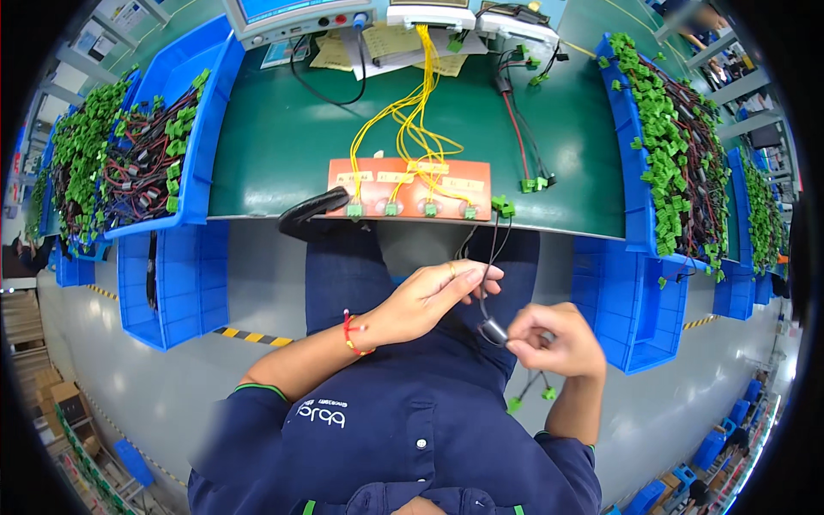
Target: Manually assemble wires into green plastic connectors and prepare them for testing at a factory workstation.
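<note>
A wire harness with thin dark leads and a small black cylinder (492, 332) hangs between my hands, just in front of the bench edge. My left hand (433, 296) is closed around its leads, a red bracelet on the wrist. Thumb and fingers of my right hand (556, 340) pinch the harness beside the cylinder. One end of the harness carries green plugs (504, 208) at the bench edge. More green plugs (515, 404) dangle below my right hand. Close by, an orange board (335, 172) holds a row of green sockets (431, 209), with yellow wires (421, 103) running into it.
Blue bins (225, 94) heaped with green-plugged harnesses flank the green bench (566, 120) on both sides. A tester (300, 21) stands at the back. A black strap-like object (313, 215) overhangs the front edge. Two harness ends (534, 184) lie right of the board. Blue crates (172, 292) hang below.
</note>
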